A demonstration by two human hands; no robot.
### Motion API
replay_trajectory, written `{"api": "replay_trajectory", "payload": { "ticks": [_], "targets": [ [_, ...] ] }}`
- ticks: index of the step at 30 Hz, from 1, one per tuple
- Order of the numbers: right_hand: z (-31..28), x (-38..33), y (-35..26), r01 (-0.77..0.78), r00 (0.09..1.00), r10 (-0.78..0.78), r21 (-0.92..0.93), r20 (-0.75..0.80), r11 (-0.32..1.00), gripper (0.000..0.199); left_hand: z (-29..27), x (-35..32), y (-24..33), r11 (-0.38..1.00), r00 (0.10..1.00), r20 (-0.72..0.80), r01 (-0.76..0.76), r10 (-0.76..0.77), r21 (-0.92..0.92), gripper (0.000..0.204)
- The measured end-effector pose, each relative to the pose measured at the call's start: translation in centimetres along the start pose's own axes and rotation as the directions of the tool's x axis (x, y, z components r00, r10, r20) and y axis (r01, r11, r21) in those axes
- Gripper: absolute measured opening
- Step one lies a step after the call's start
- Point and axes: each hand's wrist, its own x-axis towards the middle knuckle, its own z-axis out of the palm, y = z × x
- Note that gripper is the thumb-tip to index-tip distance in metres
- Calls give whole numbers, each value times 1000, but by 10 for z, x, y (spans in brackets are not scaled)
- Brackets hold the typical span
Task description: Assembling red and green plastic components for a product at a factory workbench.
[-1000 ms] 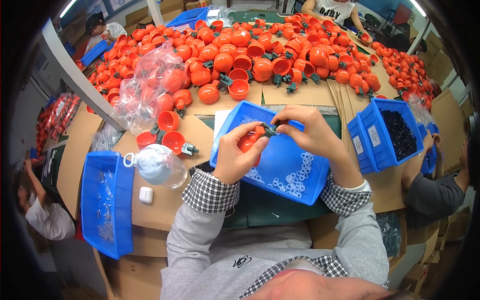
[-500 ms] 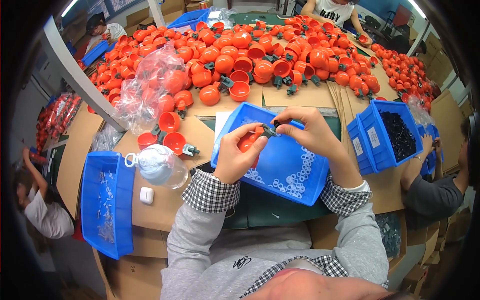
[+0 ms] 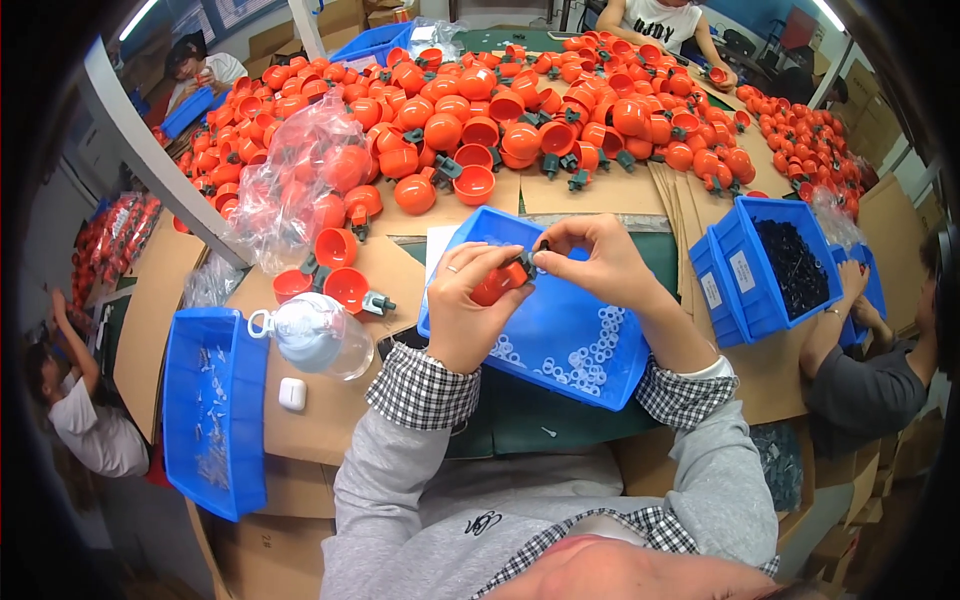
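Above a blue bin that holds white plastic rings, my left hand is closed round a small orange cup with a dark green fitting at its end. My right hand pinches a small black part between thumb and fingertips, right at that fitting. Fingers partly cover the spot where the two meet, so I cannot tell how far they are joined. Left of my hands lie several orange cups with green fittings, loose on the cardboard.
A large heap of orange cups fills the far side, partly under clear plastic bagging. At left stand a blue bin of small clear parts, a bottle and a white case. Blue bins of black parts stand right. Co-workers sit around.
The cup in my left hand has turned so its open side no longer shows. My right fingertips and the black part have shifted slightly left, closer over the fitting.
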Motion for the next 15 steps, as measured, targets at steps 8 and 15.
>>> {"api": "replay_trajectory", "payload": {
  "ticks": [8, 15],
  "targets": [
    [2, -21, -35, 230, 958, -277, -375, -75, 898, 11, -3, 2, -24, 552, 866, 122, 412, -486, -725, 46],
    [-2, -20, -38, 319, 910, -406, -480, -86, 817, 12, -12, 6, -13, 436, 690, 469, 717, -551, -543, 48]
  ]
}}
